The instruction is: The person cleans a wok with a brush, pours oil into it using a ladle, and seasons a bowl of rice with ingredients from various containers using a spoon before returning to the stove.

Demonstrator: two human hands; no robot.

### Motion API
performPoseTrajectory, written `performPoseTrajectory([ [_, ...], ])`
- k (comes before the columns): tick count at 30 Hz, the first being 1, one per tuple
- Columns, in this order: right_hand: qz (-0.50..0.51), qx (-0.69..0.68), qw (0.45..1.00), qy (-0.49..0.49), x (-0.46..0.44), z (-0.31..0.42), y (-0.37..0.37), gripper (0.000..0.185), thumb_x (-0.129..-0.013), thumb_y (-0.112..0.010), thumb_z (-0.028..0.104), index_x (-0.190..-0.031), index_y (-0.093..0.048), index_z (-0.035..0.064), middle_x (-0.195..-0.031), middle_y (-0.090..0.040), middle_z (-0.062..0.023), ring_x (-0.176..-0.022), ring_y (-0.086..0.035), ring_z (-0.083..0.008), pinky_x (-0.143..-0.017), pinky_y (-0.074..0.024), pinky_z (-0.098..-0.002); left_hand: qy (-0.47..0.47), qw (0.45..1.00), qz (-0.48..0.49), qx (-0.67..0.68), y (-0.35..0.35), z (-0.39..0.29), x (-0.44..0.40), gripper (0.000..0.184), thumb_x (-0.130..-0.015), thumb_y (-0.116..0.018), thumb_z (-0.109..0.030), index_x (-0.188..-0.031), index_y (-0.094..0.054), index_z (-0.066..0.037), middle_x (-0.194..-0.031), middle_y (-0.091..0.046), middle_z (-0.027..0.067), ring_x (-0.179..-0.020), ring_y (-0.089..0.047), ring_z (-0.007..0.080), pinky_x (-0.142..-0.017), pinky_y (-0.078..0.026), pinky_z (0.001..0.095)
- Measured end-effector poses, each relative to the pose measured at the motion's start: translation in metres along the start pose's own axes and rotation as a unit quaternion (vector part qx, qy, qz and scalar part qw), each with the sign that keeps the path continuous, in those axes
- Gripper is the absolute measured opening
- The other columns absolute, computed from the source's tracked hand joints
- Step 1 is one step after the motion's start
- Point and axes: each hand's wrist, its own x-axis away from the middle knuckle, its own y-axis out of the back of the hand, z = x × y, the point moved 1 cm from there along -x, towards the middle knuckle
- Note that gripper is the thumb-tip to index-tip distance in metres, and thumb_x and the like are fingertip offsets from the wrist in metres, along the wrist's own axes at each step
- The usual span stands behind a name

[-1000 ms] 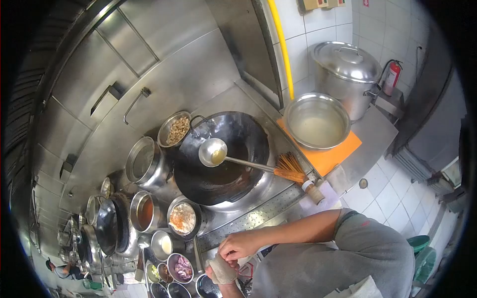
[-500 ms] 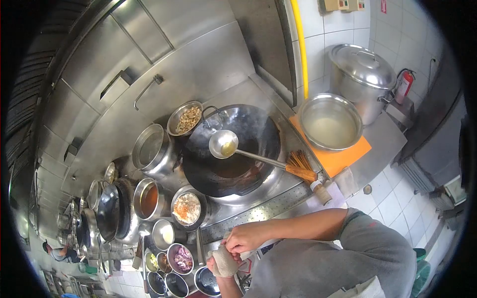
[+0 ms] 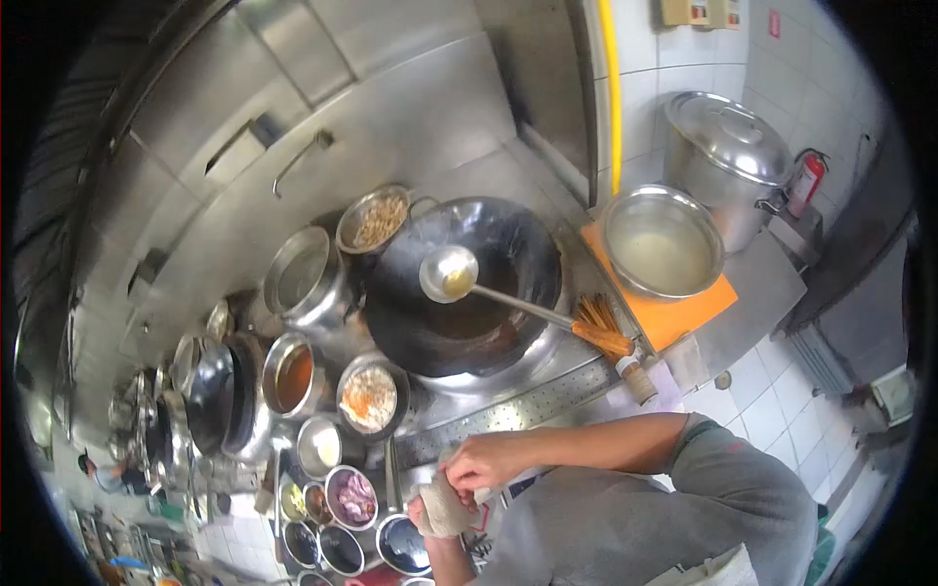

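A pale folded cloth [image 3: 447, 510] is wrapped around my left hand [image 3: 420, 515], whose partly visible fingers curl against it. From the right, my right hand [image 3: 481, 463] reaches over, its fingers pinched at the cloth's upper edge. Above both hands, a large dark wok [image 3: 469, 342] sits on the stove. A ladle [image 3: 449, 273] holding a little yellowish liquid lies across the wok, its wooden handle [image 3: 602, 338] over the right rim. Beside that handle are a bundle of thin sticks [image 3: 598, 313] and a small bottle [image 3: 636, 380]. Neither hand touches the ladle.
A pan of white food with orange topping [image 3: 367, 398], a pot of reddish liquid [image 3: 292, 379] and a bowl of chopped purple pieces [image 3: 351, 496] stand left. A basin of cloudy liquid [image 3: 661, 241] and a lidded pot [image 3: 728, 166] stand right. Another person [image 3: 107, 476] is far left.
The view has shifted, so the wok and basin appear farther right. My hands stay together at the cloth, with only slight finger movement. The ladle still rests in the wok.
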Motion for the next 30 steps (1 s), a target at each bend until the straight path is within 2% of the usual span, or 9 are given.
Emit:
performPoseTrajectory([
  [3, -0.087, 0.044, 0.993, -0.07, 0.0, 0.012, 0.004, 0.013, -0.09, -0.062, 0.009, -0.098, -0.069, 0.0017, -0.095, -0.069, -0.0127, -0.081, -0.069, -0.0268, -0.084, -0.0541, -0.0358, -0.044, 0.998, 0.016, 0.041, -0.009, 0.002, -0.006, 0.084, -0.074, -0.064, -0.059, -0.138, -0.048, -0.006, -0.11, -0.061, 0.0128, -0.09, -0.062, 0.0251, -0.077, -0.052, 0.0402],
  [5, -0.121, -0.043, 0.985, -0.113, -0.009, 0.019, 0.005, 0.024, -0.088, -0.068, 0.009, -0.111, -0.068, 0.0038, -0.108, -0.065, -0.0124, -0.085, -0.068, -0.0228, -0.08, -0.0546, -0.0341, -0.083, 0.994, 0.055, 0.055, -0.023, -0.005, -0.015, 0.086, -0.075, -0.064, -0.06, -0.139, -0.048, -0.006, -0.107, -0.062, 0.011, -0.092, -0.062, 0.0232, -0.083, -0.051, 0.0395],
  [7, -0.147, -0.006, 0.987, -0.06, -0.026, 0.03, 0.006, 0.028, -0.085, -0.072, 0.007, -0.113, -0.068, 0.0043, -0.109, -0.064, -0.011, -0.09, -0.067, -0.0193, -0.077, -0.0542, -0.032, -0.131, 0.985, 0.098, 0.06, -0.034, -0.014, -0.023, 0.087, -0.075, -0.064, -0.062, -0.14, -0.048, -0.006, -0.105, -0.063, 0.0092, -0.093, -0.061, 0.0213, -0.089, -0.049, 0.0388],
  [9, -0.184, -0.012, 0.981, -0.059, -0.039, 0.043, -0.002, 0.029, -0.082, -0.074, 0.006, -0.111, -0.069, 0.005, -0.103, -0.061, -0.0079, -0.084, -0.062, -0.0164, -0.076, -0.0525, -0.0291, -0.175, 0.975, 0.126, 0.059, -0.041, -0.023, -0.031, 0.089, -0.075, -0.064, -0.063, -0.141, -0.047, -0.006, -0.103, -0.064, 0.0074, -0.095, -0.061, 0.0193, -0.094, -0.048, 0.0381],
  [12, -0.219, -0.007, 0.974, -0.05, -0.055, 0.05, -0.008, 0.026, -0.079, -0.075, 0.004, -0.104, -0.069, 0.0058, -0.098, -0.054, -0.0044, -0.077, -0.054, -0.0127, -0.072, -0.0495, -0.0275, -0.246, 0.966, 0.07, 0.035, -0.044, -0.028, -0.038, 0.091, -0.076, -0.061, -0.066, -0.142, -0.048, -0.005, -0.111, -0.065, 0.0098, -0.102, -0.062, 0.0201, -0.097, -0.048, 0.0388],
  [15, -0.227, -0.018, 0.973, -0.047, -0.064, 0.046, -0.018, 0.024, -0.078, -0.074, 0.003, -0.101, -0.068, 0.0058, -0.098, -0.054, -0.0046, -0.079, -0.055, -0.0124, -0.071, -0.0489, -0.0275, -0.292, 0.956, -0.028, 0.006, -0.039, -0.027, -0.039, 0.093, -0.076, -0.058, -0.07, -0.142, -0.047, -0.005, -0.117, -0.064, 0.0117, -0.104, -0.061, 0.0224, -0.093, -0.05, 0.0387],
  [22, -0.208, -0.007, 0.978, -0.025, -0.071, 0.051, -0.033, 0.023, -0.08, -0.072, 0.001, -0.101, -0.066, 0.0051, -0.098, -0.054, -0.0062, -0.08, -0.057, -0.0136, -0.072, -0.0489, -0.0273, -0.28, 0.955, 0.081, 0.045, -0.022, -0.029, -0.027, 0.1, -0.075, -0.054, -0.076, -0.143, -0.046, -0.003, -0.118, -0.064, 0.0118, -0.104, -0.061, 0.0255, -0.09, -0.05, 0.0386],
  [27, -0.215, -0.014, 0.976, -0.024, -0.075, 0.05, -0.042, 0.02, -0.081, -0.071, 0.002, -0.1, -0.064, 0.0048, -0.099, -0.053, -0.0072, -0.079, -0.058, -0.0142, -0.07, -0.0489, -0.0276, -0.282, 0.955, 0.047, 0.083, -0.007, -0.032, -0.023, 0.099, -0.077, -0.052, -0.074, -0.142, -0.045, -0.001, -0.118, -0.064, 0.0129, -0.103, -0.063, 0.0269, -0.088, -0.052, 0.0395],
  [30, -0.2, 0.028, 0.979, -0.029, -0.075, 0.056, -0.039, 0.016, -0.085, -0.066, -0.001, -0.1, -0.06, 0.0016, -0.099, -0.05, -0.0105, -0.082, -0.064, -0.0191, -0.076, -0.0538, -0.0299, -0.263, 0.957, 0.067, 0.101, -0.006, -0.034, -0.024, 0.094, -0.078, -0.051, -0.069, -0.141, -0.047, 0.0, -0.12, -0.063, 0.0156, -0.101, -0.064, 0.0289, -0.088, -0.052, 0.0408],
])
